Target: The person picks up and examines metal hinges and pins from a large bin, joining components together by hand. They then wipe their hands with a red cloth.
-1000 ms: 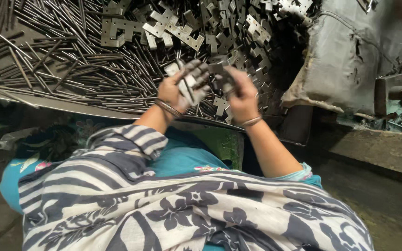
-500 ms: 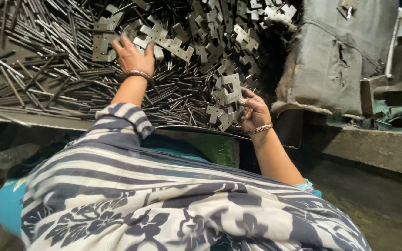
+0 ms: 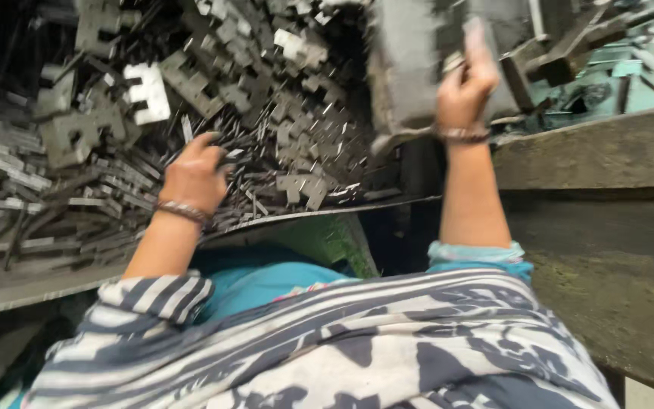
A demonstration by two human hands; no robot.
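Far left: heap of thin metal strips (image 3: 17, 189), long and tangled, on tray edge (image 3: 54, 280). Beside it, pile of notched stamped metal plates (image 3: 266, 98), several bright ones up top. Left hand (image 3: 191, 178) resting on plates at pile's near edge, fingers curled down among them; whether any piece is gripped, cannot tell. Best picked by flat faces, judging by sharp stamped corners everywhere; slow lift advised so neighbours do not slide off front lip. Centre: green surface (image 3: 327, 242) under tray, little room there. Right hand (image 3: 467, 83) raised against grey sack (image 3: 410, 68), blurred, fingers closed on small pale piece, kind unclear. Far right: concrete ledge (image 3: 599, 151), bare top, widest free space.
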